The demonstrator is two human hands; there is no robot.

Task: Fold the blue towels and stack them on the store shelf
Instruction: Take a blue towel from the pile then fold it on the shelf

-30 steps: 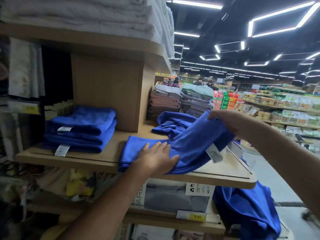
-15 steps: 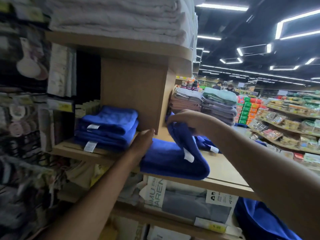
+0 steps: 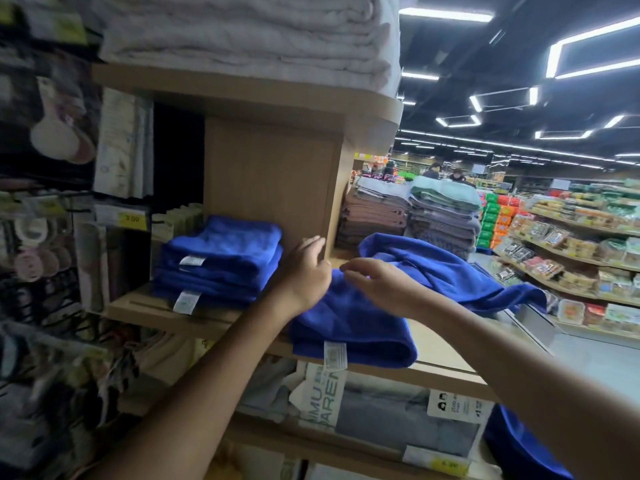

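Blue towel [image 3: 349,327], plush, folded thick, left hand [image 3: 304,275], right hand [image 3: 381,282], fingers loosely spread

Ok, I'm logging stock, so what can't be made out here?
Head view:
- White tags on the folded stack: print too small.
- Hanging goods at left: blurred.
- Blue cloth at bottom right: cut by the frame edge.
- Front towel: partly covered by left hand and right hand.
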